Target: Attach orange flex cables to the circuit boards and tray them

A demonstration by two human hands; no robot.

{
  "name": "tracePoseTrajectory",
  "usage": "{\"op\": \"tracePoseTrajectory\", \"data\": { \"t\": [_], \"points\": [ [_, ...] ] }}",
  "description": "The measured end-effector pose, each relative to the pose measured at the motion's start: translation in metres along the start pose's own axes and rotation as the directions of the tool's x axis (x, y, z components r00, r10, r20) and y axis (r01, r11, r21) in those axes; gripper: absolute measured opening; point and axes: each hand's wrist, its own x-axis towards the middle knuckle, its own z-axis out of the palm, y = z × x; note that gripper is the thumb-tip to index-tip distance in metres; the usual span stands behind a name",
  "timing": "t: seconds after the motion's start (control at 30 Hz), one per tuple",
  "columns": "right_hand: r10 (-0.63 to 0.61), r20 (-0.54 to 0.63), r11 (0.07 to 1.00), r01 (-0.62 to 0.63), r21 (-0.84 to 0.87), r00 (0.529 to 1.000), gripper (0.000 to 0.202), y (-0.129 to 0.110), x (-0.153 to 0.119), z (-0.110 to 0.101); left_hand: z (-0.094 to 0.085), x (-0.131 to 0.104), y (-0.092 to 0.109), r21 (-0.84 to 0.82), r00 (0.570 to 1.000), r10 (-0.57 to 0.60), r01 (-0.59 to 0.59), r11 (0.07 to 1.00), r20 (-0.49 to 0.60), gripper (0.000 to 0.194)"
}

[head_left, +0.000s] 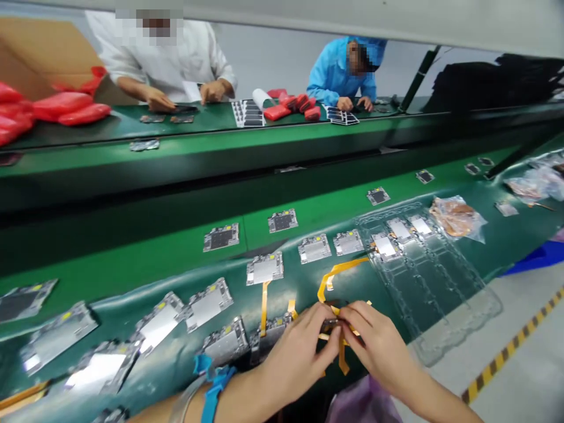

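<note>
My left hand [302, 338] and my right hand [376, 332] meet over the near bench, fingers closed in a pinch on a small circuit board [330, 323]. Only its dark edge shows; the fingers cover the rest. Orange flex cables [343, 267] lie around and partly beneath the hands. Beside my left wrist, which wears a blue strap [214, 393], lie a circuit board with a metal shield [227, 341] and another board [269, 333], partly covered by the hand. A further shielded board [265, 268] lies just beyond.
Several boards lie along the green conveyor [247, 226] and to the left. A clear plastic tray [458, 299] holding boards overhangs the bench edge at right, near a bag of orange parts [458, 217]. Two people work across the line, near red bags [70, 107].
</note>
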Motion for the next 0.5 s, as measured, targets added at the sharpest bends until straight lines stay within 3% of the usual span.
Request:
{"op": "tracePoseTrajectory", "data": {
  "t": [0.07,0.13,0.2,0.23,0.27,0.3,0.4,0.5],
  "points": [
    [0.090,0.145,0.992,-0.102,0.077,0.985,0.017,0.005,-0.005,-0.013,0.005,0.006,-0.001,-0.019,0.999,0.040,-0.040,0.999,-0.003,0.006],
    [0.237,0.236,0.928,-0.292,0.232,0.942,0.015,0.019,-0.015,-0.024,0.001,0.015,-0.003,-0.039,0.997,0.063,-0.065,0.997,-0.052,0.012],
    [0.475,0.211,0.733,-0.517,0.442,0.854,0.011,0.045,-0.031,-0.035,-0.013,0.028,-0.009,-0.066,0.995,0.026,-0.033,0.997,-0.100,0.015],
    [0.600,0.174,0.604,-0.585,0.541,0.781,0.009,0.063,-0.042,-0.042,-0.023,0.036,-0.015,-0.089,0.992,-0.014,0.003,0.996,-0.126,0.017],
    [0.743,0.083,0.464,-0.601,0.651,0.664,0.014,0.083,-0.053,-0.050,-0.035,0.045,-0.023,-0.117,0.985,-0.064,0.046,0.992,-0.160,0.020],
    [0.812,-0.011,0.426,-0.580,0.694,0.584,0.021,0.104,-0.064,-0.060,-0.047,0.053,-0.032,-0.147,0.973,-0.111,0.082,0.986,-0.201,0.023],
    [0.896,-0.233,0.413,-0.514,0.752,0.378,0.033,0.165,-0.097,-0.091,-0.081,0.076,-0.068,-0.174,0.903,-0.217,0.162,0.971,-0.371,0.033],
    [0.916,-0.348,0.401,-0.499,0.768,0.201,0.037,0.206,-0.120,-0.112,-0.103,0.089,-0.098,-0.134,0.831,-0.279,0.245,0.960,-0.481,0.038]
  ]
}}
